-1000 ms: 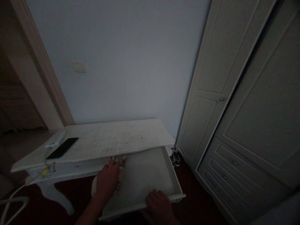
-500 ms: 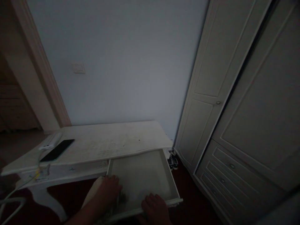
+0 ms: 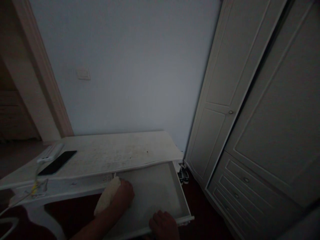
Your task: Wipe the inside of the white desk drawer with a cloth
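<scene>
A white drawer [image 3: 152, 193] is pulled out from the right part of the white desk [image 3: 125, 143]. At its left side wall, my left hand [image 3: 125, 192] has its fingers closed on a pale, fuzzy cloth [image 3: 107, 196]. The cloth bulges out on the left of the hand, over the drawer's edge. My right hand [image 3: 163, 224] grips the drawer's front panel, its fingers curled over the top edge. The inside of the drawer looks bare and pale, in dim light.
A dark phone or tablet [image 3: 58, 162] and a white power strip [image 3: 50, 152] with a cable lie on the desk's left end. Shoes [image 3: 183, 176] stand on the dark red floor beside the desk. A white wardrobe [image 3: 220, 126] rises at right.
My left hand has moved forward and slightly right along the drawer's left wall, and more of the cloth shows. My right hand stays on the front edge. The view has shifted slightly.
</scene>
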The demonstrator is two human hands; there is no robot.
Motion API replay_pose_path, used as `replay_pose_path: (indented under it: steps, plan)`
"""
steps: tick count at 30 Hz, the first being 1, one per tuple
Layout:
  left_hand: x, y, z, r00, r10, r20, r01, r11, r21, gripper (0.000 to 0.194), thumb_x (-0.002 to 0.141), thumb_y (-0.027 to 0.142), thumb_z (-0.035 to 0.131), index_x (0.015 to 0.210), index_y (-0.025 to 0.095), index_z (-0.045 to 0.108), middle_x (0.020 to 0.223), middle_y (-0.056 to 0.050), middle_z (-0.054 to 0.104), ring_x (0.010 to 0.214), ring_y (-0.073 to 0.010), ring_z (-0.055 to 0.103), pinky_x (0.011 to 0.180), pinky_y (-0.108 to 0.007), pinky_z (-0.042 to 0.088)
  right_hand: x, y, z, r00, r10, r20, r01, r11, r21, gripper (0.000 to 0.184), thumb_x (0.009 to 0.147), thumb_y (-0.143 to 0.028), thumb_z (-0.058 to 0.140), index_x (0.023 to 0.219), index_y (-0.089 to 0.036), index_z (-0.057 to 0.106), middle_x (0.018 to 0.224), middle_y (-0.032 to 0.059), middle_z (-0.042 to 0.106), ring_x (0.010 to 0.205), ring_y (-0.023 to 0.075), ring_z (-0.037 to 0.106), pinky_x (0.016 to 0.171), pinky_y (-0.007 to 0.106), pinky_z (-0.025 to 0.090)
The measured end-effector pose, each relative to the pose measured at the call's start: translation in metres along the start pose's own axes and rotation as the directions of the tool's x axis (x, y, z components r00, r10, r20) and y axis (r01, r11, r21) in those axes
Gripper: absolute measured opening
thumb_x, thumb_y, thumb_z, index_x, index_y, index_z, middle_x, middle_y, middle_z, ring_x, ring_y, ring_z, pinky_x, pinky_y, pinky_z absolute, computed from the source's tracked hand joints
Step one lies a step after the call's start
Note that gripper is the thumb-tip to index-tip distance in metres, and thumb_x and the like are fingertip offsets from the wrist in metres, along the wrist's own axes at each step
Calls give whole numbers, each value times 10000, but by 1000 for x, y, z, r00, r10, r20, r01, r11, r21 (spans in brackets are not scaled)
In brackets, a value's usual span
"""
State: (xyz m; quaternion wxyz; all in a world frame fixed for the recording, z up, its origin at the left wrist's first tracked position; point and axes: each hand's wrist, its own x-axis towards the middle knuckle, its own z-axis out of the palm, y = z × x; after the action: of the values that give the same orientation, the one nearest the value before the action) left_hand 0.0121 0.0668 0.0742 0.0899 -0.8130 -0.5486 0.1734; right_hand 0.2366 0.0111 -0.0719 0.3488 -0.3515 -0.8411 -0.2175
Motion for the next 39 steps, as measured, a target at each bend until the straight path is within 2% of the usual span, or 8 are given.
replay_pose_path:
  steps: [7,14,18,23,28,32,36,39]
  plan:
    - [-12,11,21,992,108,67,-102,991,-86,252,895,86,637,1008,174,844,1031,-203,799,1025,-361,754,961,-554,529,9,-1,-2,994,1,-112,-3,1000,-14,608,984,-818,431,796,-249,536,676,-13,615,677,191,577,626,360,351]
    - [26,-17,0,1000,0,21,2,998,-60,339,912,65,577,1166,119,795,1220,-240,747,1175,-393,689,983,-553,505,8,2,2,992,-32,-124,23,997,-70,525,1018,-706,517,773,-241,526,658,-21,602,632,180,567,610,340,342]
    - [41,-15,-5,999,-46,21,47,997,-65,407,921,33,490,1202,95,779,1243,-263,736,1176,-408,686,969,-571,500,9,2,2,990,-42,-132,32,997,-73,478,1046,-621,529,757,-241,514,629,-21,581,612,181,556,587,335,328]
    - [27,1,10,988,104,113,-87,986,-145,285,884,146,631,1099,162,817,1111,-210,789,1065,-383,744,923,-525,552,12,1,-2,990,-46,-133,40,998,-51,541,1041,-708,460,779,-242,539,654,-14,598,623,183,566,590,334,334]
    - [17,-7,22,953,276,124,-229,925,-304,393,685,266,817,1074,319,806,1129,-66,802,1069,-340,750,920,-435,573,15,2,-2,985,-30,-170,22,999,-48,403,1106,-435,471,758,-236,511,629,-24,566,590,174,544,581,351,311]
    - [32,-16,22,990,141,6,-129,916,-380,397,830,248,650,1214,313,728,1284,-70,740,1215,-309,684,1025,-450,516,13,3,1,979,-40,-201,30,998,-49,329,1084,-215,471,757,-228,514,627,-26,562,599,164,559,583,343,314]
    - [50,-19,26,999,-24,-43,2,894,-449,453,896,259,567,1341,276,648,1419,-107,664,1320,-303,618,1078,-449,477,6,4,9,979,-45,-200,31,997,-73,254,1032,-230,566,779,-236,541,641,-28,593,628,170,585,599,318,345]
    - [50,-22,31,1000,-1,-6,-2,871,-491,473,887,297,601,1358,286,646,1432,-99,665,1328,-300,619,1098,-431,471,2,6,14,981,-55,-185,36,994,-101,261,1018,-259,599,767,-239,533,634,-29,597,607,168,578,595,309,348]
